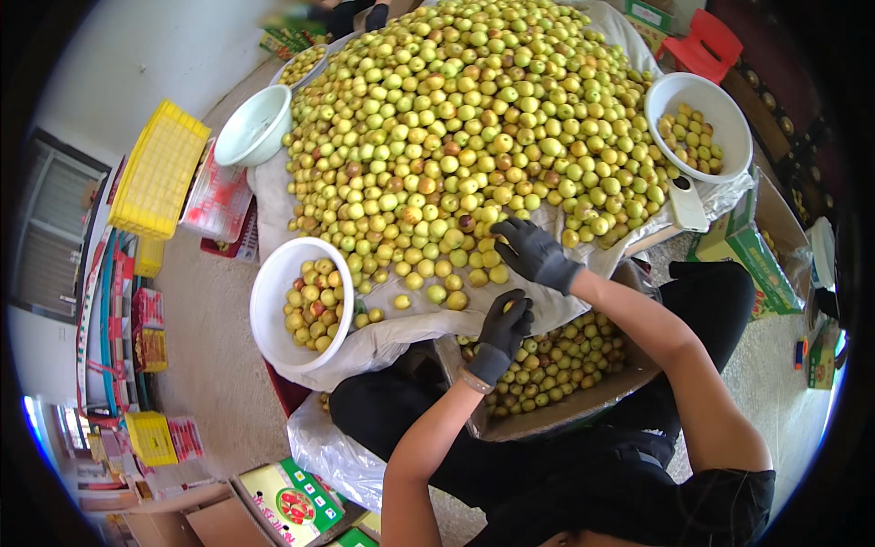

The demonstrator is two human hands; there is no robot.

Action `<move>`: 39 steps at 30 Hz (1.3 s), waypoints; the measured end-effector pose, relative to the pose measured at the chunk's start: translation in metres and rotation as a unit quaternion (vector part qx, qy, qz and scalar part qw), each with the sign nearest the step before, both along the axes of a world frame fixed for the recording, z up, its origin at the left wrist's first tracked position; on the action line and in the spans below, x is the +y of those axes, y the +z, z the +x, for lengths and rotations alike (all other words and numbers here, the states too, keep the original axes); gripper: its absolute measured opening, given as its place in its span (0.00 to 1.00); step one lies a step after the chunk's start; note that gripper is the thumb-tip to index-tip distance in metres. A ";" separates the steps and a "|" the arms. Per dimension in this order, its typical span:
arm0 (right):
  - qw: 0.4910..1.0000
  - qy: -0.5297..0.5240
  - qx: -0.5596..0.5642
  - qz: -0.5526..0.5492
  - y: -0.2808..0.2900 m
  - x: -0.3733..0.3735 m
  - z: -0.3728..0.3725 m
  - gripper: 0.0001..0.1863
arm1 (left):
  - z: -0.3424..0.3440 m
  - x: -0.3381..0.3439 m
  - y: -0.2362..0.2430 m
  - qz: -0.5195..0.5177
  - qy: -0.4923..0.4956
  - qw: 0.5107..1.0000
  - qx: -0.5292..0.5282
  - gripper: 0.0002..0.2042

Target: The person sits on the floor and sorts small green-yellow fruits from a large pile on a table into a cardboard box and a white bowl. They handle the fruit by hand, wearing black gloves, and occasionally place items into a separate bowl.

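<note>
A large heap of yellow-green jujubes [456,137], some with brown patches, lies on a pale cloth [401,330]. My right hand [533,252], in a dark grey glove, reaches over the heap's near edge with its fingers apart beside the fruit. My left hand [504,330], gloved alike, is closed with a bit of a yellow jujube [509,306] showing between its fingers. It hovers over the rim of a cardboard box [583,417] between my legs. More jujubes fill the box's bottom.
White basins with jujubes stand at left [258,301] and right [740,118]; a pale green basin [230,137] sits farther left. A white phone-like device [688,204] lies by the right edge. Yellow crates [159,169], a red chair [706,47] and green cartons [743,251] surround the heap.
</note>
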State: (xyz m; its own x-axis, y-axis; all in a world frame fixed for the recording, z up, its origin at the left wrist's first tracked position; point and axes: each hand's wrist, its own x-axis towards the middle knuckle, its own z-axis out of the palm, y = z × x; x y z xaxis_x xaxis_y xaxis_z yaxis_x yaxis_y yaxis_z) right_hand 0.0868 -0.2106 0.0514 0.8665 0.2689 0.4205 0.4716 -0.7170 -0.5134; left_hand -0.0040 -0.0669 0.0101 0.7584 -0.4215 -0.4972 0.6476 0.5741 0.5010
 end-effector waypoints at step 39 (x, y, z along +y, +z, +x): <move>0.994 -0.078 0.019 0.077 0.011 -0.017 -0.077 0.25 | 0.007 0.016 0.014 -0.131 0.075 0.984 0.096 0.19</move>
State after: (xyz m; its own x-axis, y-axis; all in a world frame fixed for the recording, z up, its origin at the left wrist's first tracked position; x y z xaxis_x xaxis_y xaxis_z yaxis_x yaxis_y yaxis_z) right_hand 0.0100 -0.2272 0.0627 0.9091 0.0646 0.4115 0.3380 -0.6920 -0.6379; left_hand 0.0034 -0.0512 0.0244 0.7243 -0.4456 -0.5261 0.6144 0.7634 0.1993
